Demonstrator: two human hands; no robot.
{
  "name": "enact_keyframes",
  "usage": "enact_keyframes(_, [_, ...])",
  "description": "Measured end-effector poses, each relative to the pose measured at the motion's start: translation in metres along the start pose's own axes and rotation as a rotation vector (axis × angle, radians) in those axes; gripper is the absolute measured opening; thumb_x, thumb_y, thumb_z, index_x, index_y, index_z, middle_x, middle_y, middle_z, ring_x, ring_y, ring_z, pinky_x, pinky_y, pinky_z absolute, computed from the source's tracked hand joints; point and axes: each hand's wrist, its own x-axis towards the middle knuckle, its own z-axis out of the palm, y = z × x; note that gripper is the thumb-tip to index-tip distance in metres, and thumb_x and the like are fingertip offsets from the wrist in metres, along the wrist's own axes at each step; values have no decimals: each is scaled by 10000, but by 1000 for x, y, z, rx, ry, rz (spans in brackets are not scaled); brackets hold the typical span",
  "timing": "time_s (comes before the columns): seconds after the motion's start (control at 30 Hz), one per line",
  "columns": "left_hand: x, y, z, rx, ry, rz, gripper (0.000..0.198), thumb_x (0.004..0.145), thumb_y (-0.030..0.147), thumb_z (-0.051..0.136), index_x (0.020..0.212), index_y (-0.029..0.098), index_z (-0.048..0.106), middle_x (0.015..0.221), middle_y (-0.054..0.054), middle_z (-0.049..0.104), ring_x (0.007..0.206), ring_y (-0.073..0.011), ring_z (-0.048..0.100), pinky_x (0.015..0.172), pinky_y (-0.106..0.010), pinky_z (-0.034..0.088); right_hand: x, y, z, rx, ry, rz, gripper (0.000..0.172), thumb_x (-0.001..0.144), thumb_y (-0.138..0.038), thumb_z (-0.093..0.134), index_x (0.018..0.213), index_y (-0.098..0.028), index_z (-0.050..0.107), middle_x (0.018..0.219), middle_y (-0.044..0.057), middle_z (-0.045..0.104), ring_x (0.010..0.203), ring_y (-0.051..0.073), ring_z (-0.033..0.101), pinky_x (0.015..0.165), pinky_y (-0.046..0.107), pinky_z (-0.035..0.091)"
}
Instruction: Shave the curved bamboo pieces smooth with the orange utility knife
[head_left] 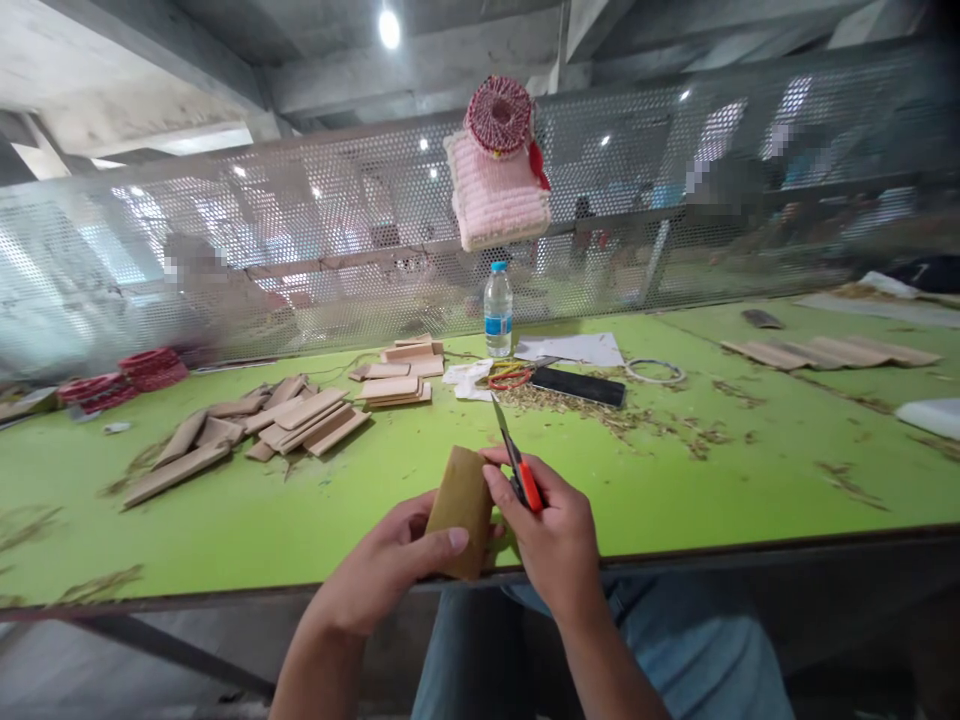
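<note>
Now left hand (390, 560) grips tan leaf stack (461, 510), right hand (551, 530) closed on scissors (517, 465).

Both forearms are bare, no sleeves showing; the left hand (390, 565) and right hand (551, 535) ungloved, light blue jeans (675, 650) below.

One water bottle (498, 308), one scissors (516, 462), one black slab (579, 386), one white ring (655, 371), two hands: left hand (394, 565), right hand (551, 530).

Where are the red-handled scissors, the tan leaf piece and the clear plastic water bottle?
red-handled scissors (520, 468): head view, on the blades just above the red handle.
tan leaf piece (461, 505): head view, on its flat middle.
clear plastic water bottle (498, 312): head view, on its body.
</note>
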Motion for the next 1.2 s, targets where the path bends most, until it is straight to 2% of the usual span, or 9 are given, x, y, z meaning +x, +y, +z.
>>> enact_keyframes(0.23, [0, -2, 1, -20, 7, -10, 424, 879, 328, 705, 1265, 157, 664, 1097, -96, 702, 1003, -224, 618, 876, -301, 468, -1, 1, 0, 25, 3, -20, 265, 874, -422, 663, 1004, -208, 751, 952, 58, 754, 789, 190, 707, 495, 195, 529])
enact_keyframes(0.4, [0, -3, 0, -52, 3, -10, 411, 880, 324, 701, 1261, 173, 668, 1089, -90, 705, 980, -217, 621, 879, -311, 476, 0, 0, 2, 26, 15, -16, 209, 863, -408, 675, 905, -210, 726, 1040, 59, 760, 764, 170, 703, 570, 214, 554])
enact_keyframes(0.5, [0, -4, 0, -60, -14, -10, 408, 886, 325, 694, 1264, 176, 668, 1106, -93, 701, 1005, -229, 621, 921, -339, 471, 1, -1, 2, 23, 50, 6, 201, 858, -399, 682, 955, -228, 724, 1014, 35, 767, 743, 157, 699, 630, 231, 567])
enact_keyframes(0.6, [-1, -5, -1, -52, -18, -9, 408, 893, 323, 687, 1271, 172, 664, 1114, -96, 699, 998, -227, 624, 917, -340, 475, 2, 0, 2, -23, 24, -50, 220, 870, -380, 674, 1033, -243, 732, 995, 23, 766, 821, 164, 703, 718, 242, 567])
enact_keyframes(0.67, [-1, -5, -1, -45, -6, 0, 407, 896, 316, 685, 1277, 176, 659, 1112, -92, 699, 989, -218, 622, 899, -326, 477, 3, 0, 1, -53, -5, -103, 195, 880, -367, 664, 1006, -239, 741, 983, 20, 763, 841, 165, 698, 763, 248, 560])
enact_keyframes(0.87, [-1, -5, -2, -46, -1, -1, 417, 887, 328, 695, 1268, 162, 663, 1096, -97, 704, 1008, -226, 620, 892, -317, 479, 2, 1, 0, -48, -1, -109, 193, 872, -376, 671, 985, -241, 752, 967, 18, 769, 846, 175, 707, 766, 254, 558])
enact_keyframes(1.03, [2, 0, 2, -70, 66, -52, 486, 844, 353, 738, 1279, 156, 649, 1099, -105, 713, 963, -228, 638, 859, -315, 495, -1, 2, 0, 11, -56, -59, 206, 866, -393, 670, 943, -217, 746, 1004, 57, 770, 852, 208, 715, 751, 291, 573])
enact_keyframes(1.13, [6, 5, 8, -121, 117, -89, 576, 828, 362, 753, 1357, 197, 595, 1118, -101, 718, 892, -216, 657, 804, -313, 516, -2, 0, 2, -1, -84, -116, 150, 874, -359, 663, 920, -230, 724, 995, 51, 760, 918, 216, 703, 835, 322, 557])
enact_keyframes(1.2, [9, 9, 11, -167, 118, -83, 645, 822, 354, 761, 1416, 235, 541, 1131, -94, 717, 899, -222, 667, 797, -316, 521, -2, -2, 1, -19, -45, -164, 140, 885, -359, 648, 917, -231, 697, 1006, 52, 739, 935, 215, 686, 850, 330, 542])
